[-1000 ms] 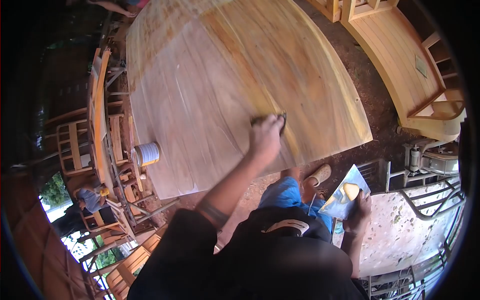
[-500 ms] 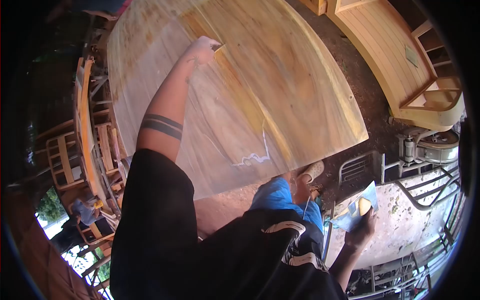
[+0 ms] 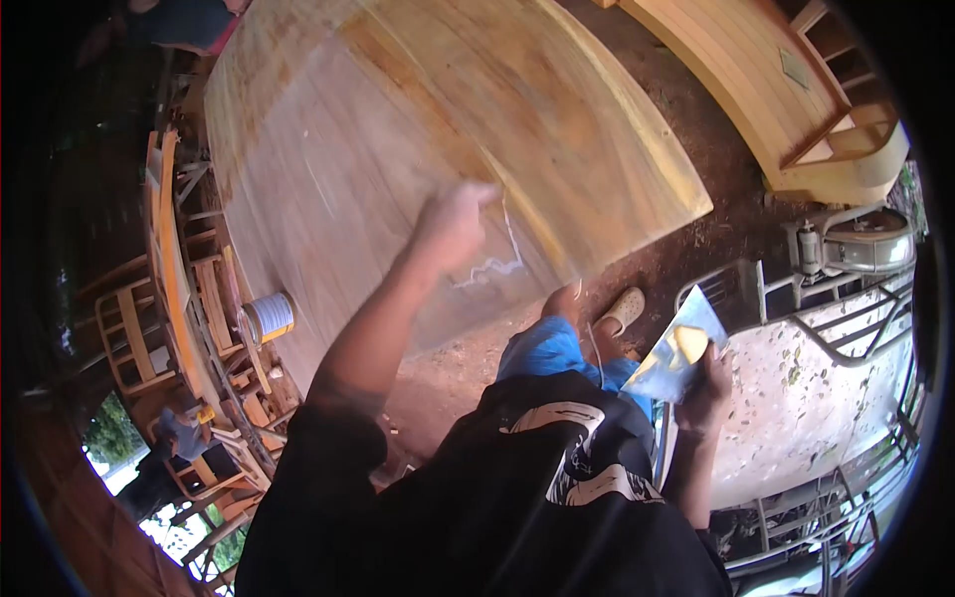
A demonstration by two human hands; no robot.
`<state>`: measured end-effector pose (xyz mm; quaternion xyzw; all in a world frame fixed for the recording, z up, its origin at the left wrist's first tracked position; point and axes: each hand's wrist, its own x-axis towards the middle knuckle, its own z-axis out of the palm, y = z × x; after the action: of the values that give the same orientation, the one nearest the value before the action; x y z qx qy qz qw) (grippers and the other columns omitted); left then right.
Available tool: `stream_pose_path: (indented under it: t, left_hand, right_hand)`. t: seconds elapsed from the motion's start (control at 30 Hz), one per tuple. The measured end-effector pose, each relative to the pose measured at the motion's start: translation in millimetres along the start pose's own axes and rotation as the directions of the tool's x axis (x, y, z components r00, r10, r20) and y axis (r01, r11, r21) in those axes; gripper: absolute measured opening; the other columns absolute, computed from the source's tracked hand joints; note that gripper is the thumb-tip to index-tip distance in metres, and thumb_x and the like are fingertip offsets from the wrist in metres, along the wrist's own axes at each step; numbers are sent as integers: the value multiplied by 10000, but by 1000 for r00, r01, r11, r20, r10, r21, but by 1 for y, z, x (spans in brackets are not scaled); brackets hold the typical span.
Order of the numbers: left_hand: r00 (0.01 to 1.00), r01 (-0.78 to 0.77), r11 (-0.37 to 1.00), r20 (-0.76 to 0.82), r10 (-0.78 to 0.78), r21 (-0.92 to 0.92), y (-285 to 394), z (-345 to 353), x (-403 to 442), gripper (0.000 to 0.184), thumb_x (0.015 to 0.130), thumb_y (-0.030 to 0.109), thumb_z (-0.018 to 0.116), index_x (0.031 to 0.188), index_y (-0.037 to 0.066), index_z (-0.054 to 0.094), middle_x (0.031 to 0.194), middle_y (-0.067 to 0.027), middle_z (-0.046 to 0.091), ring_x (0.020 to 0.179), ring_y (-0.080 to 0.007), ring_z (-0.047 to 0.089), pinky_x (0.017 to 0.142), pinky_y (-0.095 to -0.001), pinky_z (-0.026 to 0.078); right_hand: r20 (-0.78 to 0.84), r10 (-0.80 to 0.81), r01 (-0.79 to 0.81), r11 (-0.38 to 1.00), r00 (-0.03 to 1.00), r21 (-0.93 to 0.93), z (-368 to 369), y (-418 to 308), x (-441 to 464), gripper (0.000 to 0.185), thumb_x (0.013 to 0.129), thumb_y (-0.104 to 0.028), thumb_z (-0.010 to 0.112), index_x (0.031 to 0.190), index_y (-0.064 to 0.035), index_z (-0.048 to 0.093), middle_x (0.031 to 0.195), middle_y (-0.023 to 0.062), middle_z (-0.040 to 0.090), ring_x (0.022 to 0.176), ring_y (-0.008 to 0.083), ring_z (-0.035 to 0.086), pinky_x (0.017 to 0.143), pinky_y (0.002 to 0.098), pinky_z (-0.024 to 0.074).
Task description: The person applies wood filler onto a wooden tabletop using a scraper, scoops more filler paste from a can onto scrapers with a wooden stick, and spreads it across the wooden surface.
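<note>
My left hand (image 3: 456, 227) is above the wooden tabletop (image 3: 388, 139), near a crooked pale filler line (image 3: 490, 267) close to the near edge. Motion blurs it. The fingers look closed, and whatever they pinch cannot be made out. In my right hand (image 3: 704, 388), at the lower right, is a thin flat sheet (image 3: 662, 363) carrying a lump of pale yellow paste (image 3: 688, 343). That hand grips the sheet by its right edge, away from the tabletop.
A can (image 3: 269, 318) with a yellow band stands by the tabletop's left edge. Wooden frames (image 3: 129, 323) line the left side. A curved wooden bench (image 3: 741, 85) is at upper right. Below it are metal machinery (image 3: 865, 239) and a pale speckled panel (image 3: 796, 408). Another person (image 3: 189, 22) is partly visible at top left.
My left hand has come back across the tabletop toward me, to the filler line. My right hand has raised the sheet slightly and moved it left. The can has come into sight.
</note>
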<state>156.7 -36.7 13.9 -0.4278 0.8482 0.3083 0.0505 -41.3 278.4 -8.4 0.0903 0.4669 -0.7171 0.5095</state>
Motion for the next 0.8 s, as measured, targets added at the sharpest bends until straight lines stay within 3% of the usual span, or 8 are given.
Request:
stream_pose_path:
  t: [0.4, 0.53, 0.57, 0.6, 0.67, 0.7, 0.77, 0.8]
  left_hand:
    - [969, -37, 947, -220, 112, 321, 67, 124, -91, 409, 721, -11, 531, 1127, 22, 565, 1143, -159, 548, 1033, -342, 527, 893, -402, 425]
    - [997, -74, 990, 11, 73, 118, 55, 81, -92, 434, 702, -56, 511, 1127, 13, 562, 1136, -188, 564, 1050, -319, 543, 909, -390, 422]
    - [987, 140, 986, 72, -147, 86, 43, 59, -69, 433, 705, -75, 506, 1126, 12, 565, 1070, -200, 595, 1006, -313, 570, 882, -375, 438]
    - [983, 111, 979, -167, -83, 169, 11, 45, -47, 234, 790, 32, 480, 999, 31, 585, 829, -190, 612, 775, -343, 599, 694, -437, 472]
    - [964, 207, 962, -205, -170, 176, -25, -17, 20, 392, 739, 33, 523, 1124, 80, 577, 817, -173, 635, 784, -327, 615, 707, -387, 485]
    - [945, 13, 896, -298, 135, 445, -93, -29, 63, 433, 718, 33, 517, 1137, 100, 597, 870, -161, 656, 780, -310, 622, 714, -343, 493]
    - [969, 222, 968, -86, -232, -117, -134, -49, 110, 398, 697, 41, 517, 1065, 111, 651, 941, -145, 662, 799, -288, 628, 714, -318, 496]
    - [974, 215, 972, -55, -221, -97, -132, -42, 109, 393, 690, 38, 515, 1047, 113, 660, 942, -143, 662, 801, -283, 630, 714, -313, 496]
  right_hand:
    - [-43, 41, -42, 999, 998, -26, -53, -4, -17, 299, 941, -211, 420, 1155, -4, 448, 1109, 120, 547, 1002, 204, 557, 874, 344, 444]
    - [-83, -28, 26, 999, 996, -25, -49, -3, -22, 293, 939, -207, 428, 1152, -6, 450, 1106, 119, 551, 994, 203, 558, 876, 346, 443]
    - [-77, -44, 43, 999, 996, -15, -49, -4, -27, 292, 938, -205, 431, 1151, -7, 451, 1104, 118, 552, 993, 202, 558, 876, 347, 442]
    - [-83, -33, 33, 999, 996, -7, -51, -5, -31, 292, 937, -201, 433, 1153, -6, 452, 1103, 116, 554, 995, 200, 558, 875, 346, 441]
    - [-80, -9, 9, 1000, 997, 4, -53, -6, -33, 292, 934, -194, 438, 1156, -5, 452, 1100, 112, 558, 998, 196, 557, 874, 345, 440]
    - [-68, -28, 27, 1000, 997, -8, -55, -6, -35, 292, 932, -192, 441, 1156, -5, 453, 1098, 111, 559, 996, 194, 558, 872, 343, 441]
    - [-52, -54, 52, 998, 997, -38, -62, -7, -41, 291, 929, -189, 446, 1155, -6, 456, 1093, 108, 562, 993, 191, 560, 869, 338, 442]
    - [-92, -58, 54, 998, 994, -43, -60, -8, -44, 282, 918, -193, 468, 1124, -1, 466, 1061, 108, 573, 958, 183, 571, 843, 323, 451]
